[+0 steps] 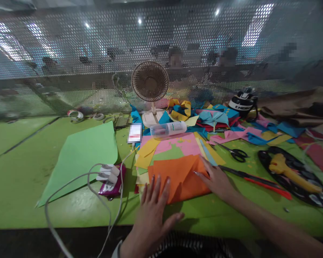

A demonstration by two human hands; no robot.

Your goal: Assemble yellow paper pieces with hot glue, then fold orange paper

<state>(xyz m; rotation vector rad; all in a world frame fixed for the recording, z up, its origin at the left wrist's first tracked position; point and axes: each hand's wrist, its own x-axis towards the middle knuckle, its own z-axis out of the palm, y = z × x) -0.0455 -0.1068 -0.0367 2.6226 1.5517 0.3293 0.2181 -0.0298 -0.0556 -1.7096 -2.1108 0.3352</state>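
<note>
Touching orange paper [177, 175]: left hand [152, 215], right hand [218, 181]; bottle lettering [176, 127] unclear.

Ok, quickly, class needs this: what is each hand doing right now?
Left hand: open, fingers spread, at the folded orange paper's near left edge.
Right hand: open, fingers over the paper's right side.

Dim rm — ceiling lts glare, L hand [152, 211] blurry.

The counter [78, 211] is green; orange paper [174, 175] at its centre, pale-green sheet [88, 148] toward ten o'clock, yellow glue gun [293, 173] toward three.
</note>
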